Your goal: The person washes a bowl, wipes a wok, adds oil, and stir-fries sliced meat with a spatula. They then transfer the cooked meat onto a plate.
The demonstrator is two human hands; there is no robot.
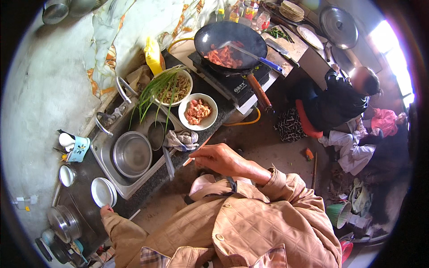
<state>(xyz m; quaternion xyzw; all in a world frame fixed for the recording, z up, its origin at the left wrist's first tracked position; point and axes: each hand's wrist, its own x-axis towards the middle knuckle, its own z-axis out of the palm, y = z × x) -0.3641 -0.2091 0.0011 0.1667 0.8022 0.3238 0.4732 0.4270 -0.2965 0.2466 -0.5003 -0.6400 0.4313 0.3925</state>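
Note:
My left hand (106,209) is at the near rim of a stack of white dishes (101,191) on the dark countertop, gripping its edge; most of its fingers are hidden. My right hand (219,159) hovers by the counter's front edge with its fingers drawn together. Whether it pinches anything is unclear. Just beyond it lies a crumpled cloth (182,139), beside a cleaver-like flat blade (168,163) on the sink's edge. In the stainless sink (125,195) sits a metal basin (132,154). A white bowl (198,111) of raw meat pieces stands beyond the cloth.
A wok (231,43) with reddish meat and a blue-handled spatula (268,64) sits on a cooktop (243,87); its wooden handle juts outward. Green onions (161,87) lie over a full colander (174,87). A kitchen knife (281,52) rests rightward. Another person (338,100) sits at right.

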